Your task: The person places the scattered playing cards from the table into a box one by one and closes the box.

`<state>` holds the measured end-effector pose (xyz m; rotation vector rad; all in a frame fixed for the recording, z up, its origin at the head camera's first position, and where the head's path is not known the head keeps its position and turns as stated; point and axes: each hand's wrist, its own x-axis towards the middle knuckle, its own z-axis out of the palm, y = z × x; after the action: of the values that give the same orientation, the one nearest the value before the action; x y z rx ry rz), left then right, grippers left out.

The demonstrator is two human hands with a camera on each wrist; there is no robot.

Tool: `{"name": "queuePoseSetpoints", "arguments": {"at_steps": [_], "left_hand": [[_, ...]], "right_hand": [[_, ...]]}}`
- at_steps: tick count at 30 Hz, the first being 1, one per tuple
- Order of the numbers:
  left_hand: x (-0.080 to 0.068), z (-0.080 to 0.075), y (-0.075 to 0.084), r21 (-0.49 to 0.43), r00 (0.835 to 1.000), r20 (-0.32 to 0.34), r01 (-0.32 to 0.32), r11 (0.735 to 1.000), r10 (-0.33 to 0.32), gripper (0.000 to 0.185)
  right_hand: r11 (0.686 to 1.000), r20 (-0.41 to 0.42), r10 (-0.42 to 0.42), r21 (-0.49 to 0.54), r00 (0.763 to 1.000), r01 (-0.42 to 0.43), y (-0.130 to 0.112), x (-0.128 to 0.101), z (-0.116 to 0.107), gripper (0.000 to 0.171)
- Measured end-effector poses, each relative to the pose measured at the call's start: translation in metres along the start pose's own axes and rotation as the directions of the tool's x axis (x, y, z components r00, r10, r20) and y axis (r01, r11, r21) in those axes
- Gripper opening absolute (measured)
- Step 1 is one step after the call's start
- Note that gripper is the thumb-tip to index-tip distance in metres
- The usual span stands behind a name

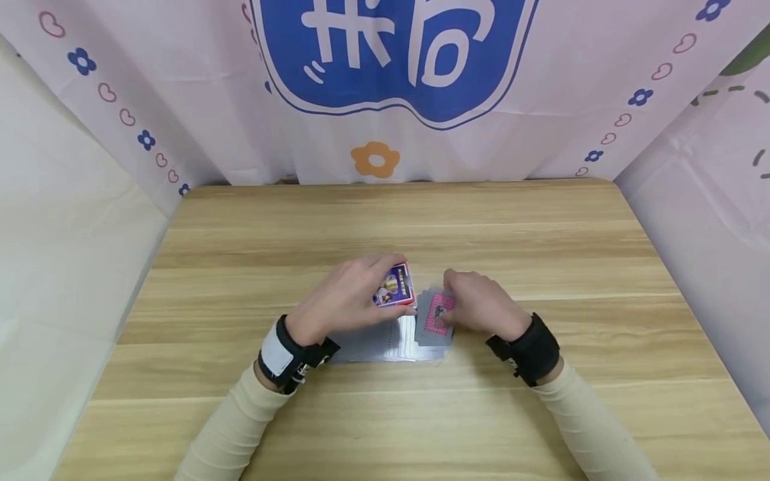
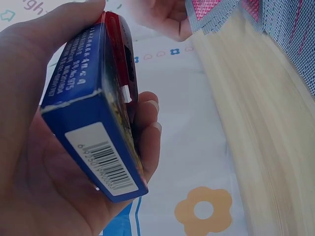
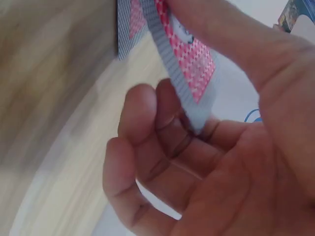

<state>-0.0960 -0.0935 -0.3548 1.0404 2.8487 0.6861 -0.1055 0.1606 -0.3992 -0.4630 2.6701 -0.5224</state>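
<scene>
My left hand (image 1: pixel 343 297) grips a blue and red playing card box (image 1: pixel 394 286) between thumb and fingers, above the tabletop. In the left wrist view its barcode end faces the camera, and a red flap (image 2: pixel 120 49) stands at the top. Just to the right, my right hand (image 1: pixel 484 307) pinches a playing card (image 3: pixel 197 69) with a pink patterned back and grey border; whether more than one is held I cannot tell. Below both hands lies an overlapping row of grey-edged cards (image 1: pixel 367 344), partly hidden by my left hand.
The wooden table (image 1: pixel 385 427) extends around the cards on all sides. A white printed cloth (image 1: pixel 240 133) hangs along its back edge, with further white cloth at the left and right. Black straps (image 1: pixel 532 351) with small cameras sit on both wrists.
</scene>
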Motion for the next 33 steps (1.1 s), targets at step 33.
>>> {"name": "queuePoseSetpoints", "arguments": {"at_steps": [33], "left_hand": [[0.0,-0.001,-0.002,-0.019,1.0,0.002,0.001,1.0,-0.001,0.079]], "right_hand": [[0.555,-0.212,0.117,0.824,0.97,0.113,-0.003,-0.019,-0.038,0.035]]}}
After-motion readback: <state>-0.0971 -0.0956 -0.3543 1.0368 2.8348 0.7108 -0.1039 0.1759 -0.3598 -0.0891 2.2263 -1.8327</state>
